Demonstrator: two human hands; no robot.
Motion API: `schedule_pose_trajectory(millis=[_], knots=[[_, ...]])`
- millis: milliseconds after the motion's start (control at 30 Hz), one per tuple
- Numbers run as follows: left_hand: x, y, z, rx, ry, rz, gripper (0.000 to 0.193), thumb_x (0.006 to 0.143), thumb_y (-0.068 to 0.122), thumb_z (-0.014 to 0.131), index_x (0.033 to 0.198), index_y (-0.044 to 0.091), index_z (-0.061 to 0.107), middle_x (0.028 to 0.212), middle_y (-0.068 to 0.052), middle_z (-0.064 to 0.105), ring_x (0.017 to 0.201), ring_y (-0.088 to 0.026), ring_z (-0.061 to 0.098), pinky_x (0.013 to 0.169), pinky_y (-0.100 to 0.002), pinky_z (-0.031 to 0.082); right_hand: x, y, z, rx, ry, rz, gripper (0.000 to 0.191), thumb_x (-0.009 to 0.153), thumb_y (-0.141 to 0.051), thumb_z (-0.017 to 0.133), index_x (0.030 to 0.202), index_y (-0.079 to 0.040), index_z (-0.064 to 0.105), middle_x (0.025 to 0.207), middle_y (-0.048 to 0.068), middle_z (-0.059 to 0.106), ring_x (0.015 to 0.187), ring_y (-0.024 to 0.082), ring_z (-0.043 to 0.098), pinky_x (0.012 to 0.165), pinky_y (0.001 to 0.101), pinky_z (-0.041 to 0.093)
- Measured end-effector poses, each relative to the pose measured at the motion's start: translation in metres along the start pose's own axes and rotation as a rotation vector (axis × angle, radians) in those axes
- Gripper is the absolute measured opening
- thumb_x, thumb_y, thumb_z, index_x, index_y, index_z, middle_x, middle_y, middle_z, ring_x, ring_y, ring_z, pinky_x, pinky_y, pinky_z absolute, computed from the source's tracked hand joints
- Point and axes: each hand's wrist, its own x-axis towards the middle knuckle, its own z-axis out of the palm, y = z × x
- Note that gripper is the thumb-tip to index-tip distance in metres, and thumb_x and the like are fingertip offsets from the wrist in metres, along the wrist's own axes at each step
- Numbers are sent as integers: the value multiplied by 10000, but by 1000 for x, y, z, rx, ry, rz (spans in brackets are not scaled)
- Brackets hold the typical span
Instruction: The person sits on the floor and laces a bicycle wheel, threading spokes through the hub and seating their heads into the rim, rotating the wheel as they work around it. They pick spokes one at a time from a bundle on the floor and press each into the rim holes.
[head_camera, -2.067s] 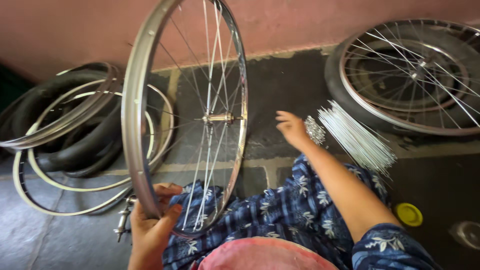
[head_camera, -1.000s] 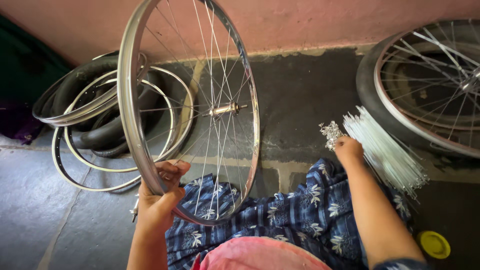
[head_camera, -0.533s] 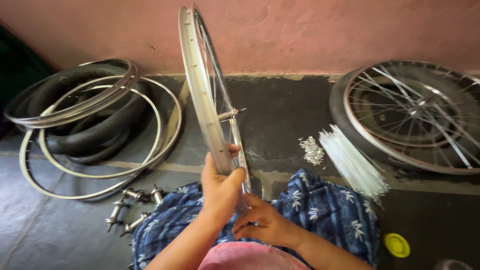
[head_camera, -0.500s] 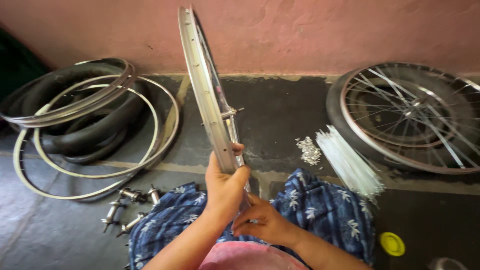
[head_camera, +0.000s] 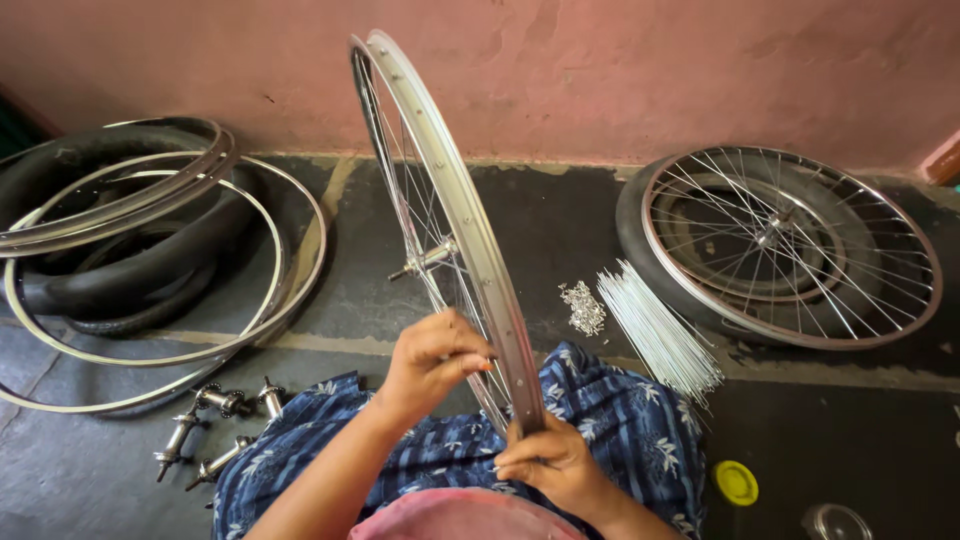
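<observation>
— Where is the wheel?

— The spoked wheel (head_camera: 455, 225) stands upright and nearly edge-on in front of the person, its lower rim down at the lap, over the blue patterned cloth (head_camera: 610, 420). Its hub and axle (head_camera: 425, 262) show through the spokes about halfway up.

— And the hands?

— The left hand (head_camera: 432, 358) is up at the spokes just left of the rim, fingers curled and pinched together at a spoke; whether it holds anything small between them I cannot tell. The right hand (head_camera: 548, 462) is lower, closed around the bottom part of the rim, steadying it.

— What lies closest on the right?

— On the dark floor (head_camera: 560, 230), just beside the knee, a bundle of loose spokes (head_camera: 655, 335) fans out, with a little heap of spoke nipples (head_camera: 583, 307) touching its left side. Beyond them a second spoked wheel with its tyre (head_camera: 790, 245) lies flat near the pink wall (head_camera: 650, 70). Nearer the bottom edge are a yellow lid (head_camera: 736, 482) and a small glass jar (head_camera: 833, 522).

— And on the left?

— Several loose hubs (head_camera: 215, 430) lie by the cloth. Farther out, bare rims (head_camera: 150, 260) are stacked with black tyres (head_camera: 110, 280), overlapping one another.
</observation>
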Motion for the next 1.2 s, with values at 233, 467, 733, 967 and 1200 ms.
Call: schedule_pose_trajectory(millis=[233, 467, 733, 967, 1200], knots=[[34, -21, 1, -176, -153, 331, 202, 933, 239, 749, 1007, 52, 759, 1109, -50, 662, 1142, -199, 573, 1007, -358, 463, 8, -7, -1, 2, -87, 37, 131, 863, -36, 860, 969, -31, 783, 918, 66, 666, 846, 184, 660, 750, 305, 530], [32, -34, 21, -684, -125, 62, 233, 888, 222, 823, 959, 2, 795, 1016, -97, 701, 948, -222, 650, 823, -358, 533, 12, -43, -19, -133, -108, 109, 125, 828, -11, 836, 926, -28, 760, 1136, 99, 643, 1112, 234, 612, 970, 330, 477], [36, -24, 33, -722, -81, 144, 175, 909, 173, 809, 952, 9, 765, 1062, -90, 680, 1025, -212, 633, 890, -362, 528, 51, -111, -27, -530, 452, -9, 139, 845, 24, 748, 979, -11, 739, 897, 68, 742, 774, 170, 708, 714, 265, 558], [32, -26, 32, -680, -31, 84, 174, 920, 179, 796, 950, 8, 780, 1034, -94, 695, 974, -208, 644, 856, -351, 524, 94, -142, -1, -1012, 419, -402, 269, 821, 38, 775, 1071, -48, 727, 992, 84, 666, 906, 240, 655, 804, 352, 509], [32, -30, 34, -674, -10, 117, 180, 908, 192, 811, 958, 23, 773, 1096, -80, 690, 1062, -202, 623, 952, -358, 500, 107, -141, 14, -1261, 348, -500, 329, 787, 69, 742, 1105, -9, 711, 1149, 124, 596, 1049, 317, 630, 896, 420, 522]])
